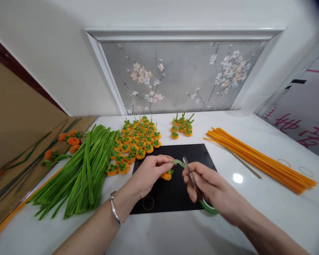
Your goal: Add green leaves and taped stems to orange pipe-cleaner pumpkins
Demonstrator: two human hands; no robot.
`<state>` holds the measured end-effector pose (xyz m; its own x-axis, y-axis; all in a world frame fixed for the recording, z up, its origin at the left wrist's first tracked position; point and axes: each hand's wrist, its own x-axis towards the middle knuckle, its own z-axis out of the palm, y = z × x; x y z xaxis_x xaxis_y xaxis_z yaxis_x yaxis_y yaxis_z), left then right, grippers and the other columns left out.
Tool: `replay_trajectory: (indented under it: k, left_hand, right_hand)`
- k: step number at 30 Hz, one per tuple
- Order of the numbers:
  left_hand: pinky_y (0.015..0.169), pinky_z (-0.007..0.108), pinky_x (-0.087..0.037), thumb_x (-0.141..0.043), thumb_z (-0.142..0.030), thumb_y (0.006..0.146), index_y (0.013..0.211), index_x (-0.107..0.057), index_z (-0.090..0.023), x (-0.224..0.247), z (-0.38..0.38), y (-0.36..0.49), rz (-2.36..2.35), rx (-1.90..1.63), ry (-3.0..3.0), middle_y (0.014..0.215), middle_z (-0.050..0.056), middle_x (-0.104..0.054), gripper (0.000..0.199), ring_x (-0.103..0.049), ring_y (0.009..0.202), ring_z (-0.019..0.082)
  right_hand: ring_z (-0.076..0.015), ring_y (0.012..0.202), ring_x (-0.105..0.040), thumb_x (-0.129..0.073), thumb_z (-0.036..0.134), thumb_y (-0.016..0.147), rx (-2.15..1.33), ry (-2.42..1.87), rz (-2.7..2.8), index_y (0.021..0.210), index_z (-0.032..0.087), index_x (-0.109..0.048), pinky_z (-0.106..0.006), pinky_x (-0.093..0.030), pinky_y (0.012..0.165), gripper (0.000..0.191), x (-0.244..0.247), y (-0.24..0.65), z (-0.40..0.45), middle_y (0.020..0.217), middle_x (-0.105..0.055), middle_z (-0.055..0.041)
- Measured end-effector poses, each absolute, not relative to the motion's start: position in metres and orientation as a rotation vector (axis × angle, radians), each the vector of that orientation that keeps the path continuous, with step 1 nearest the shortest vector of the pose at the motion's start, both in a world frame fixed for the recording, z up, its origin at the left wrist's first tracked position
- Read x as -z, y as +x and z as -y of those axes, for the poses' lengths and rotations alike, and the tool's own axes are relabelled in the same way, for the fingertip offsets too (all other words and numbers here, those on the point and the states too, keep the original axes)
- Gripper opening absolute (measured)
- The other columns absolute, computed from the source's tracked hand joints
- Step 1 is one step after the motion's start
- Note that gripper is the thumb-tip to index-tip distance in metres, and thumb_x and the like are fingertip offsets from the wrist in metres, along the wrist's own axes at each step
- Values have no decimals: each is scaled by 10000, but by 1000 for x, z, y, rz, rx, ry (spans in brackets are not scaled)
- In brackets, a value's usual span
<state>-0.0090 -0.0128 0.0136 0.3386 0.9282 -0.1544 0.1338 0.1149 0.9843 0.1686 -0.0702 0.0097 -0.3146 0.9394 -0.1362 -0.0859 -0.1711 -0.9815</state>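
Observation:
Over the black mat, my left hand pinches the end of a strip of pale green tape between thumb and forefinger. A small orange pumpkin with green leaves shows just under those fingertips; whether they also grip it is hidden. My right hand is closed around scissors, whose blades point up beside the tape's right end. Partly hidden beneath that hand, a roll of green tape sits at the mat's lower right edge.
Many similar pumpkins stand behind the mat, with a smaller group farther right. Green fuzzy stems are heaped at left, near orange flower-like pieces on cardboard. Orange fuzzy stems lie at right beside a thin stick.

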Motion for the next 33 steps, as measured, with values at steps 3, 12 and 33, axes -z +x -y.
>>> replay_trajectory:
  k: [3, 12, 33]
  left_hand:
    - [817, 301, -438, -622, -221, 770, 772, -733, -138, -13, 13, -9, -1083, -812, 1445, 1011, 91, -642, 138, -579, 910, 175]
    - [791, 291, -453, -540, -189, 813, 768, -673, -154, -12, 17, -7, -1156, -840, 1723, 934, 57, -625, 144, -583, 867, 165]
    - [788, 291, -456, -552, -181, 796, 729, -681, -157, -13, 19, -5, -1141, -828, 1742, 940, 64, -605, 147, -578, 875, 167]
  right_hand:
    - [-34, 457, -287, -606, 495, 796, -1921, -966, 691, 908, 183, -553, -196, -198, 436, 336, -5, 151, 77, 716, -462, 24]
    - [-38, 485, -286, -685, 565, 693, -1961, -1011, 447, 779, 154, -568, -193, -179, 452, 435, 3, 134, 83, 673, -410, 38]
    - [-68, 485, -302, -525, 577, 818, -1723, -991, 746, 839, 185, -559, -219, -242, 455, 394, 1, 148, 69, 674, -402, 32]
